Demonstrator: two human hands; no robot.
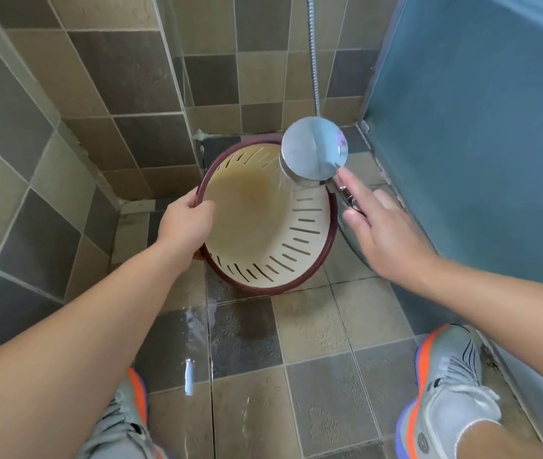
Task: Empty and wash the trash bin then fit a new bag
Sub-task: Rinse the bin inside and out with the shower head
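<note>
The cream trash bin [300,246] with slotted walls and a dark red rim lies tilted on the tiled floor, its mouth facing me. Its inner base looks stained brown. My left hand [185,220] grips the rim on the left side. My right hand [376,220] holds the chrome shower head [313,150] by its handle, index finger stretched along it. The head hangs over the bin's upper right edge, and water sprays from it into the bin.
The metal shower hose [315,61] runs up the back wall. Tiled walls close in at left and behind, and a frosted blue glass panel [478,144] stands on the right. The floor [243,336] near me is wet. My two shoes [449,392] are at the bottom.
</note>
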